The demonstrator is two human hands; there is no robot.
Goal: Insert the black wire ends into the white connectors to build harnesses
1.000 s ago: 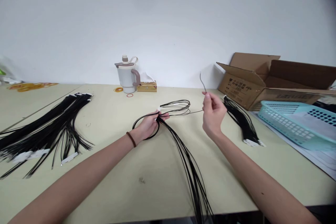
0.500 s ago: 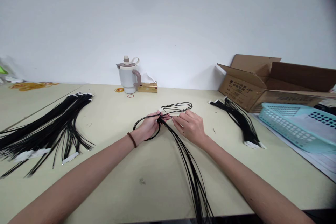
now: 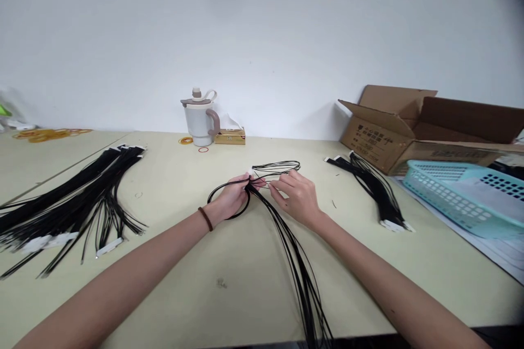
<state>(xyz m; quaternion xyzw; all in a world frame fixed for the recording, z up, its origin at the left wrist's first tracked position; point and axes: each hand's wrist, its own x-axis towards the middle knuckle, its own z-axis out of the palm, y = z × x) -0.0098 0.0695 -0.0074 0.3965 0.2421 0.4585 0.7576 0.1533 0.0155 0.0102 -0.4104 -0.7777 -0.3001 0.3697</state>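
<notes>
My left hand point(image 3: 234, 194) is closed around a bundle of black wires point(image 3: 282, 226) near the middle of the table. A white connector point(image 3: 250, 172) shows at its fingertips, and some wires loop back around the wrist side. The loose ends of the bundle trail down over the table's front edge. To the right, my right hand point(image 3: 295, 194) pinches the end of one thin black wire close to the connector. A loop of several wires point(image 3: 282, 166) extends behind both hands. My fingers partly hide the wire end.
Black wire harnesses point(image 3: 85, 191) with white connectors lie at left, and a smaller bundle point(image 3: 374, 188) lies at right. An open cardboard box point(image 3: 380, 139) and a turquoise basket point(image 3: 450, 196) stand at far right. Behind are a lidded mug point(image 3: 199, 120), a tissue box point(image 3: 230, 136) and rubber bands point(image 3: 53, 134).
Almost nothing differs. My right hand's fingers have shifted very slightly, still by the connector; my left hand keeps its hold on the wires.
</notes>
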